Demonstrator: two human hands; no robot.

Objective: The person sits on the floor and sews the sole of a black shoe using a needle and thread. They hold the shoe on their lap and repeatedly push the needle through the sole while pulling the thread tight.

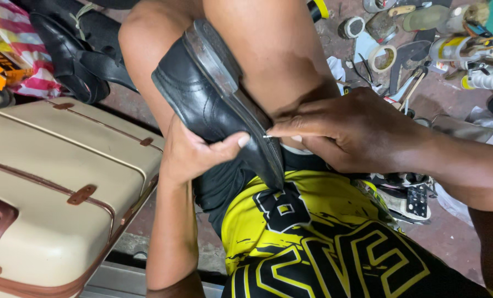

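Shoe sole stitching, knees as clamp
L hand (194, 152) grips black shoe (208, 105) by upper; R hand (348, 132) pinches needle (268, 136) at sole edge — push straight, keep shoe steady w/ thumb beside needle.

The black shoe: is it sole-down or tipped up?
Tipped up. The black shoe lies on its side between the knees, sole edge facing up; the left hand steadies it and the right hand pinches a needle at the sole.

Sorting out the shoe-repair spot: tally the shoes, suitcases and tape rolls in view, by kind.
Black shoes: 2, one held by the left hand with the right hand at its sole, another lying behind.
Cream suitcase: 1
Tape rolls: 2
Total: 5
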